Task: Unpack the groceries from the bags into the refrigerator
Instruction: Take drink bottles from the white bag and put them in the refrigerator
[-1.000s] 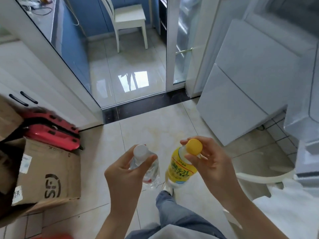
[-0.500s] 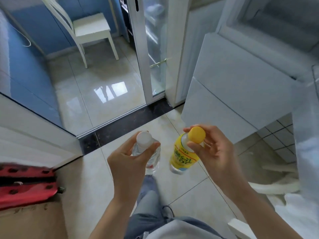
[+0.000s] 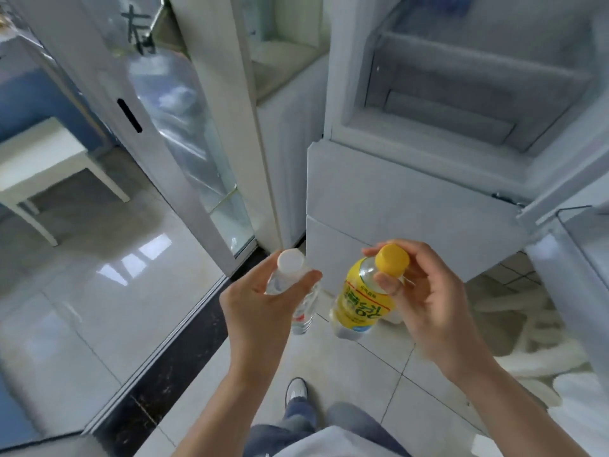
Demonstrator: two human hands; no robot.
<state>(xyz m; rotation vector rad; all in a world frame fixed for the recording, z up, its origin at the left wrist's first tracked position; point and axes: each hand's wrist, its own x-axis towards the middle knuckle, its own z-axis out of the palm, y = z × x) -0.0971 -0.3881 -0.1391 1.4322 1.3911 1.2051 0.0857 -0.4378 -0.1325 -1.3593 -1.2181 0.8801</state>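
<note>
My left hand (image 3: 260, 311) grips a small clear water bottle (image 3: 304, 300) with a white cap, held upright at waist height. My right hand (image 3: 425, 298) holds a yellow-labelled drink bottle (image 3: 359, 308) by its neck, just under the yellow cap. The two bottles hang side by side, apart. Straight ahead stands the white refrigerator (image 3: 379, 199) with its upper compartment open; inside it a grey-lit shelf (image 3: 468, 103) is visible. The refrigerator's open door (image 3: 580, 245) stands at the right edge.
A glass sliding door (image 3: 184, 140) and its dark floor track (image 3: 184, 354) lie to the left. Beyond it a white chair (image 3: 43, 159) stands on glossy tiles. White plastic bags (image 3: 540, 344) lie on the floor at the right, under the open door.
The view has swung right and up towards the refrigerator; the cardboard box and red case have left the frame. Both hands keep the same hold on the bottles.
</note>
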